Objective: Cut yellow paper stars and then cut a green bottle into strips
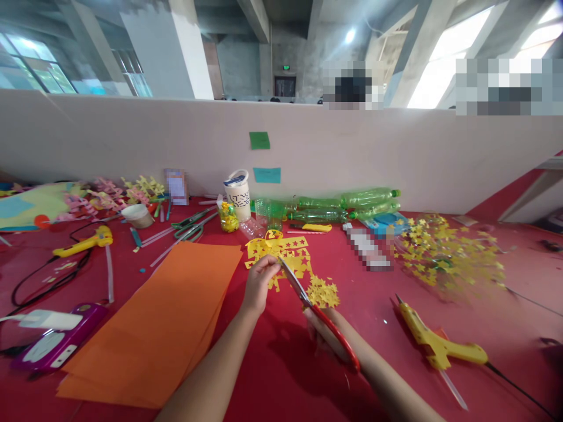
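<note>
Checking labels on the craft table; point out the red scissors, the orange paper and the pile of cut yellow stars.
Red scissors (333, 330): head view, on the red handle.
Orange paper (165, 316): head view, middle of the top sheet.
Yellow star pile (323, 292): head view, middle of the heap.

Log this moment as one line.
right hand: holds red-handled metal scissors | left hand: fingertips pinched at blade tips, contents unclear | beyond: pile of yellow star cutouts | left: flat orange rectangular paper sheets
</note>
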`<state>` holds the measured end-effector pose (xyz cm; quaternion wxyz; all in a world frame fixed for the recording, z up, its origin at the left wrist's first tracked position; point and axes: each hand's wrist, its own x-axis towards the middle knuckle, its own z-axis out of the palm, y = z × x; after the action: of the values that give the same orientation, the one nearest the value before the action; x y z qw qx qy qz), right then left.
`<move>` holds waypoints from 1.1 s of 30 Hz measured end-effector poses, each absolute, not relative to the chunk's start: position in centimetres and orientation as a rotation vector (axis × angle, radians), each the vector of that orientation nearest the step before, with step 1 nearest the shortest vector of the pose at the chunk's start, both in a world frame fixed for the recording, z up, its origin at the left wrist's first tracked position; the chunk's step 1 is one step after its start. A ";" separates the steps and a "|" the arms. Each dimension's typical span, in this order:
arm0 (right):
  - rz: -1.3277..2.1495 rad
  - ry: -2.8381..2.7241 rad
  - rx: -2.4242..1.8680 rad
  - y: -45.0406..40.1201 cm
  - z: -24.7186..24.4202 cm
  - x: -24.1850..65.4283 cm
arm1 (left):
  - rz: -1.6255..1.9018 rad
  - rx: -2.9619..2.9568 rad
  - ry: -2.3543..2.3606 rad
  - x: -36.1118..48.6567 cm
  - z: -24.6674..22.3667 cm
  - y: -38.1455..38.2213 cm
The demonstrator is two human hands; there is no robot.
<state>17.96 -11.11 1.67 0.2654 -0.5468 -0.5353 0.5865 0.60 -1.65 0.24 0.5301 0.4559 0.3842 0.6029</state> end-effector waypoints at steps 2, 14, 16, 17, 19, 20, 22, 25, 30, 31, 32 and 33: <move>1.589 -1.425 -1.484 -11.1 1.5 18.0 | 1.436 1.090 0.901 0.6 0.2 -1.6; 1.441 -1.230 -1.471 -10.4 1.5 18.2 | 1.371 0.895 0.847 0.1 0.7 -1.4; 1.353 -1.149 -1.479 -10.1 1.5 18.6 | 1.292 0.913 0.803 0.2 0.9 -1.6; 1.316 -1.115 -1.473 -9.9 1.4 18.8 | 1.245 0.939 0.790 0.2 1.0 -1.8; 1.272 -1.068 -1.462 -9.7 1.3 19.2 | 1.153 1.011 0.779 0.6 1.2 -2.1; 1.266 -1.052 -1.459 -9.7 1.2 19.3 | 1.113 1.047 0.775 0.7 1.2 -2.3; 1.267 -1.030 -1.441 -9.7 1.0 19.4 | 1.050 1.110 0.764 1.1 1.3 -2.6; 1.269 -1.005 -1.370 -9.8 0.9 19.3 | 1.005 1.186 0.764 1.4 1.3 -2.8; 1.239 -0.991 -1.291 -10.0 1.5 19.1 | 0.991 1.284 0.819 1.3 1.4 -2.7; 1.219 -1.002 -1.343 -10.0 1.6 19.1 | 0.982 1.296 0.826 1.3 1.4 -2.7; 1.196 -1.010 -1.408 -9.9 1.7 19.1 | 0.969 1.307 0.827 1.3 1.4 -2.7; 1.177 -1.014 -1.471 -9.9 1.7 19.1 | 0.951 1.318 0.822 1.3 1.4 -2.7</move>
<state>19.14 -9.89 1.69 0.4804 -0.6031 -0.4155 0.4826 1.31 -2.74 1.42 0.6131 0.5717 0.3565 0.4126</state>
